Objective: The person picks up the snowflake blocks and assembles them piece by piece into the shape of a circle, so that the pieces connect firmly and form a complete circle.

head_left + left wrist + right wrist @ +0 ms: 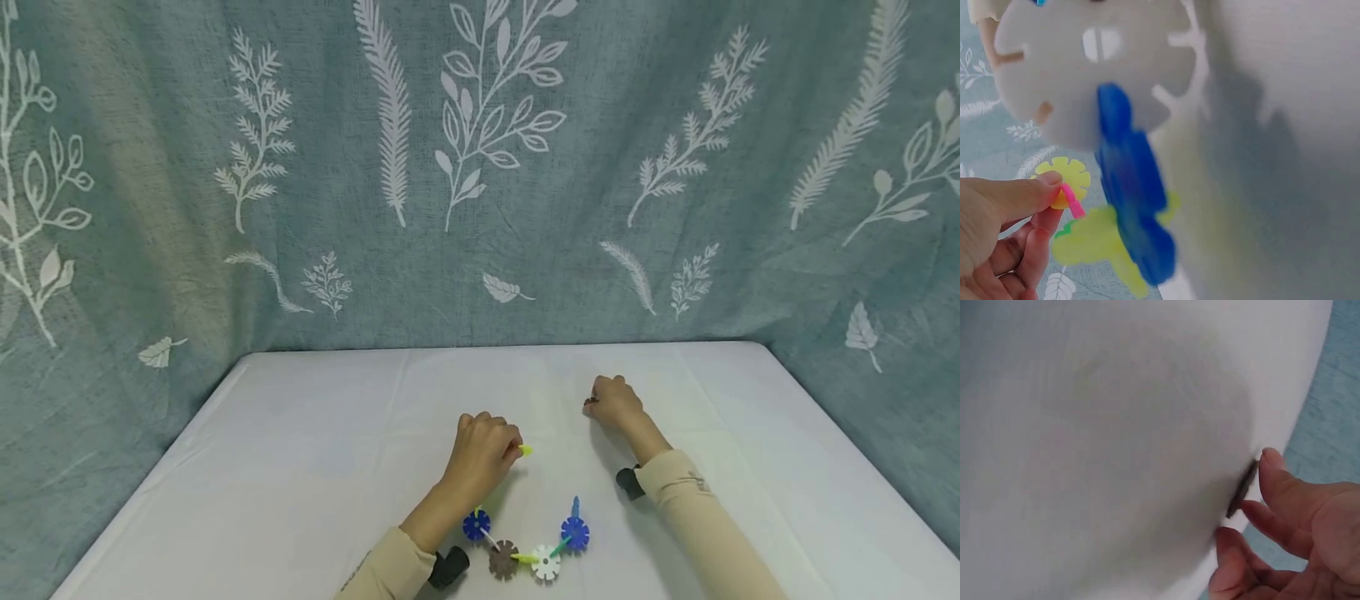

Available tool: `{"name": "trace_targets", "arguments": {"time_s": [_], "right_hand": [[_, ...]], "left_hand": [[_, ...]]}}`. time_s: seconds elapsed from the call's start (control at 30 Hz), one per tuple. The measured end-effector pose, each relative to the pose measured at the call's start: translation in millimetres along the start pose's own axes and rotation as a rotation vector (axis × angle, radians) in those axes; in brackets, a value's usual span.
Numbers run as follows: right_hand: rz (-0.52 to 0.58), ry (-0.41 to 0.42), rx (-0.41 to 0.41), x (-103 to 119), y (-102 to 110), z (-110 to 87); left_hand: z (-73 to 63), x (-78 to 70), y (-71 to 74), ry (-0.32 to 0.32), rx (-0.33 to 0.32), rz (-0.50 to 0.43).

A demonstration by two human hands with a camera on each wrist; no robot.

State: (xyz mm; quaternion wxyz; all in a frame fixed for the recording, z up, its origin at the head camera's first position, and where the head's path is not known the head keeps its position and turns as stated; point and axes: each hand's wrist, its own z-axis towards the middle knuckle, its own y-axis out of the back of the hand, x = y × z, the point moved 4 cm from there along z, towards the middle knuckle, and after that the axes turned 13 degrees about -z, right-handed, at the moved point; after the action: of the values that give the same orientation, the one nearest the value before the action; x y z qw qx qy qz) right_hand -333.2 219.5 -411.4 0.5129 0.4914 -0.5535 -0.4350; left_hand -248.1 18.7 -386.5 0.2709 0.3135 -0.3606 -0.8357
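Note:
My left hand (483, 450) pinches a yellow notched disc (1075, 175) between thumb and fingers, over the left middle of the table. A small pink piece (1073, 201) shows beside the thumb, against the disc. Farther back and to the right, my right hand (617, 402) holds a dark brown disc (1243, 489) by its edge, close over the white cloth. Nearer the front lies a curved chain of joined notched discs: a blue disc (476, 526), a brown disc (503, 560), a white disc (546, 564) and another blue disc (575, 534). The left forearm passes beside its left end.
A white cloth covers the table (322, 467). Behind it hangs a green-blue curtain (322, 167) with white leaf patterns. Black wrist cameras sit at the left wrist (450, 568) and the right wrist (628, 483). A blue connector (576, 507) points backward from the chain's right end.

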Motion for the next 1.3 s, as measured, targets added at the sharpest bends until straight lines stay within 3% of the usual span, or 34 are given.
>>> {"name": "trace_targets", "arguments": {"time_s": [0.37, 0.5, 0.6, 0.83, 1.0, 1.3], "right_hand": [[0.071, -0.069, 0.01, -7, -9, 7.0], [0.091, -0.025, -0.04, -13, -13, 10.5], [0.16, 0.032, -0.058, -6, -4, 0.6], [0.508, 0.185, 0.157, 37, 9, -30.4], [0.543, 0.163, 0.188, 51, 4, -37.2], [0.638, 0.181, 0.202, 54, -2, -41.9]], "left_hand": [[-1.8, 3.8, -2.4, 0.028, 0.014, -0.05], [-2.8, 3.8, -4.4, 0.04, 0.013, -0.073], [-3.6, 5.1, -4.1, 0.057, -0.009, -0.083], [-2.7, 8.1, 0.5, 0.083, -0.051, -0.098], [-1.7, 7.3, 0.7, 0.087, -0.044, -0.11], [-2.4, 5.6, -1.5, 0.088, -0.034, -0.103]]}}
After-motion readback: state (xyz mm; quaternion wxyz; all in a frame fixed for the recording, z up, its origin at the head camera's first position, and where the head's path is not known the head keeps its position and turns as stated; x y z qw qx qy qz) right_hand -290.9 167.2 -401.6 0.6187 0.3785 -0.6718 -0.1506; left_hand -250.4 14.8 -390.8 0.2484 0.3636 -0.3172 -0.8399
